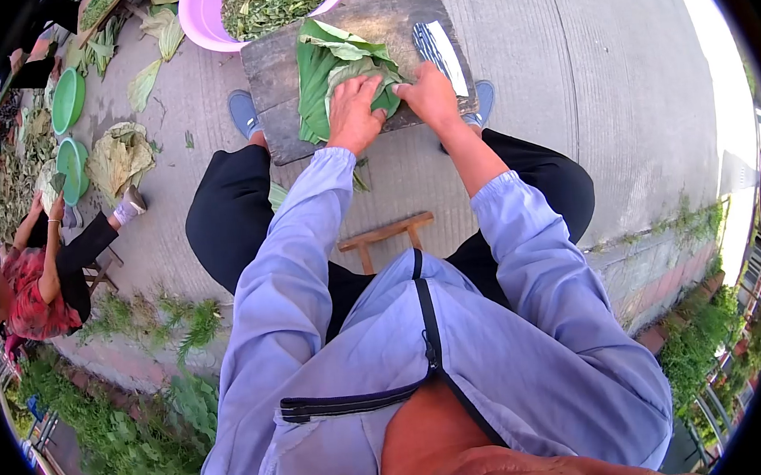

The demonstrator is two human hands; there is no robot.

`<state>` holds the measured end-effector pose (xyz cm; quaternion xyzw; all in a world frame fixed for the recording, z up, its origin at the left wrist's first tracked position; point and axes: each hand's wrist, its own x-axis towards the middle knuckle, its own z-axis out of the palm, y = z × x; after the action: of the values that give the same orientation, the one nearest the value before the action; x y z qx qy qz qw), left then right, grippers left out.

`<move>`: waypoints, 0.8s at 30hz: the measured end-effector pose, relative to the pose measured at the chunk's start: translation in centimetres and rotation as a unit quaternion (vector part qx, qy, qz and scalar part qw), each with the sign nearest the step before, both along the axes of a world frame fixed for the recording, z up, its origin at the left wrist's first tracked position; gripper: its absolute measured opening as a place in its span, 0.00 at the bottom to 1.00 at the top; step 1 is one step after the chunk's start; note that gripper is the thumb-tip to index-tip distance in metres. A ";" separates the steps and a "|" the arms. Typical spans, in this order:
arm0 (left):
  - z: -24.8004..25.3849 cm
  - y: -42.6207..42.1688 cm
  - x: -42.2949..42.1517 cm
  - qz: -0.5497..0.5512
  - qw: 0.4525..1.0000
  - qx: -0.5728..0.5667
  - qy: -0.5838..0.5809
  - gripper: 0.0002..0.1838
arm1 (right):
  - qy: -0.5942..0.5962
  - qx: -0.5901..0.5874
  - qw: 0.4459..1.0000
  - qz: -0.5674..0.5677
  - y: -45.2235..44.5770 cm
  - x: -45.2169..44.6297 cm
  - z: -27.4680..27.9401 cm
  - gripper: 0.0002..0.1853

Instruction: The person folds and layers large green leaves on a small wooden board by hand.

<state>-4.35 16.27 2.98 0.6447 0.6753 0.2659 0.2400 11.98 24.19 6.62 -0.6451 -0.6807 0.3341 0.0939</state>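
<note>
Large green leaves [315,89] lie stacked and partly folded on a dark wooden board [270,70] in front of me. My left hand [355,113] rests on the leaves with its fingers spread. At their right edge my right hand [428,95] has its fingers bent together against the leaf edge, the thumb and fingertips pinching it. Beside my right hand, at the board's right side, lies a knife [446,55] with a pale blade and a dark striped part.
A pink basin [202,22] of chopped greens stands behind the board. Green basins [68,100] and loose leaves [120,158] lie at the left, near a seated person [39,289] holding a leaf. A wooden stool [386,231] is below the board.
</note>
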 end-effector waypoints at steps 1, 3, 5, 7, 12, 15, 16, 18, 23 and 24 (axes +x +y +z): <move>0.1 0.0 0.0 0.003 1.000 0.001 0.002 0.37 | 0.006 0.002 1.000 -0.002 -0.4 -0.1 0.0 0.30; 0.1 0.0 0.2 0.003 1.000 0.006 0.002 0.37 | 0.025 -0.009 1.000 -0.012 -0.7 -0.2 -0.8 0.29; -0.1 0.0 0.1 0.000 1.000 0.015 0.002 0.37 | 0.054 -0.032 0.998 -0.028 -0.6 -0.6 -3.0 0.26; -0.3 -0.1 -0.1 -0.006 1.000 0.018 -0.006 0.37 | 0.117 -0.066 0.989 -0.058 -0.6 -0.7 -3.0 0.24; -0.5 0.1 -0.5 -0.019 0.999 0.018 -0.029 0.37 | 0.224 -0.104 0.953 -0.176 -1.6 -0.8 -0.3 0.24; 0.7 0.0 -0.6 -0.028 0.999 0.009 -0.042 0.39 | 0.271 -0.111 0.929 -0.228 -2.7 -0.6 0.1 0.24; 0.9 -0.1 -0.7 -0.035 0.999 0.006 -0.038 0.39 | 0.286 -0.119 0.921 -0.238 -3.1 -0.4 -0.4 0.23; 1.2 -0.2 -0.8 -0.052 0.998 0.008 -0.028 0.40 | 0.310 -0.136 0.908 -0.248 -3.5 -0.3 -0.9 0.20; 0.3 -0.5 -0.6 -0.060 0.998 0.033 0.006 0.37 | 0.267 -0.107 0.939 -0.188 -2.7 -0.3 -2.3 0.10; -0.4 -0.5 -0.5 -0.057 0.997 0.045 0.011 0.36 | 0.225 -0.084 0.957 -0.162 -2.0 -0.3 -3.3 0.11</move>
<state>-4.86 15.79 2.56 0.6950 0.6278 0.2744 0.2181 11.72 22.14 3.28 -0.6609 -0.4978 0.5063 0.2430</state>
